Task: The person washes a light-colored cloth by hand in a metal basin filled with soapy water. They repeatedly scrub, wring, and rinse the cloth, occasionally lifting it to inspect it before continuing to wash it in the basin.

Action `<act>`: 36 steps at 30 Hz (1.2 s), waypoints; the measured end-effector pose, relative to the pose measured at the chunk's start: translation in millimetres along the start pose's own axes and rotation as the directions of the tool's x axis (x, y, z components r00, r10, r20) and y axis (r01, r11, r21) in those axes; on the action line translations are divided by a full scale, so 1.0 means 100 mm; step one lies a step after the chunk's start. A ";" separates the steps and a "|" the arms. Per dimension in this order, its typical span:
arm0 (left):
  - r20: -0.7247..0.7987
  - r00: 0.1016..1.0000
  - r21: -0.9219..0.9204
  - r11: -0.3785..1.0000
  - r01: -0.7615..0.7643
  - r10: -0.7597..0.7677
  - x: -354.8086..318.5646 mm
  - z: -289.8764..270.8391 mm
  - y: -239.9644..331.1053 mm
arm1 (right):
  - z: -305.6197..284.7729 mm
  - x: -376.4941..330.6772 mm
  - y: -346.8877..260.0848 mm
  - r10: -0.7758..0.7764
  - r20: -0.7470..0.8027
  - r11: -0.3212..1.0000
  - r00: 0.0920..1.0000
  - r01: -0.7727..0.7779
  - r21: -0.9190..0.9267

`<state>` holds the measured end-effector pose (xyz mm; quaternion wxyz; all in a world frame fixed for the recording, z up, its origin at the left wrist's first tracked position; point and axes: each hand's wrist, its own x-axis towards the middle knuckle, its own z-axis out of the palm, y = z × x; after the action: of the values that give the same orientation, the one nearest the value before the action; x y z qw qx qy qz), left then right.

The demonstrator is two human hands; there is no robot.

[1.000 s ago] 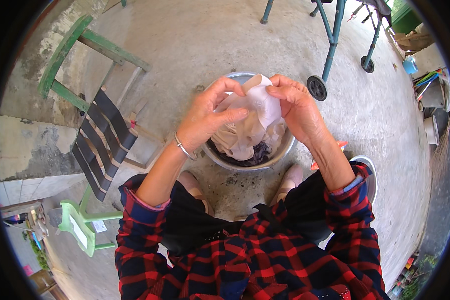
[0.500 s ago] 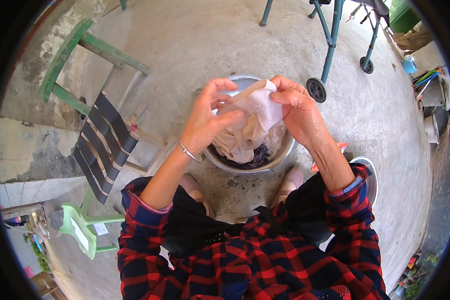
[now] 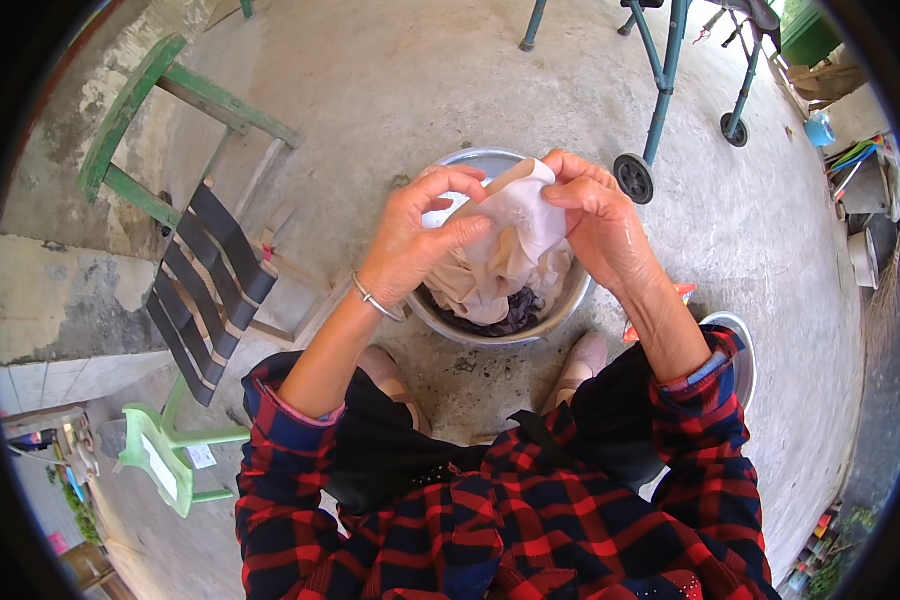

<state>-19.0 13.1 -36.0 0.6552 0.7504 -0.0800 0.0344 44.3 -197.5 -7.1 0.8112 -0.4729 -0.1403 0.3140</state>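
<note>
A metal basin (image 3: 555,320) stands on the floor between my feet. It holds wet pale pinkish-beige cloth (image 3: 470,290) bunched over a dark cloth (image 3: 518,312). My right hand (image 3: 598,205) pinches the upper edge of the pale cloth between thumb and fingers, lifting a fold above the basin. On the left side of that fold is my left hand (image 3: 420,230), its thumb lying against or just in front of the cloth. Its fingers are curved and apart from the thumb, with a gap between them. A bangle circles my left wrist.
Left of me stands a green-framed chair (image 3: 210,290) with dark straps, near a light green plastic stool (image 3: 160,460). A wheeled blue-green metal frame (image 3: 660,110) is at the far right. Beside my right forearm are a second metal basin (image 3: 745,375) and a red packet (image 3: 632,330).
My left fingers have lifted slightly and moved away from the thumb and the fold. My right hand and the cloth in it stay almost unchanged.
</note>
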 end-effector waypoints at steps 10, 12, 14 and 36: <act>0.099 0.989 -0.063 0.991 0.116 -0.110 -0.03 0.06 0.09 | -0.05 0.02 0.07 0.027 0.026 0.998 0.999 -0.025 -0.058; 0.109 0.980 -0.184 0.965 0.187 -0.169 -0.03 0.04 0.05 | -0.04 0.02 0.10 0.033 -0.009 0.999 0.999 -0.034 -0.039; 0.076 0.994 -0.111 0.990 0.091 -0.083 0.00 -0.01 0.07 | -0.04 0.04 0.07 0.247 -0.094 0.969 0.964 -0.246 0.015; 0.134 0.991 0.172 0.985 -0.002 -0.021 -0.04 0.02 0.12 | -0.06 0.03 0.18 -0.083 -0.384 0.987 0.920 0.022 -0.160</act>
<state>-25.3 10.0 -25.2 0.5812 0.8051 -0.1176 -0.0129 42.5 -193.2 -25.5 0.7926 -0.5823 -0.0128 0.1802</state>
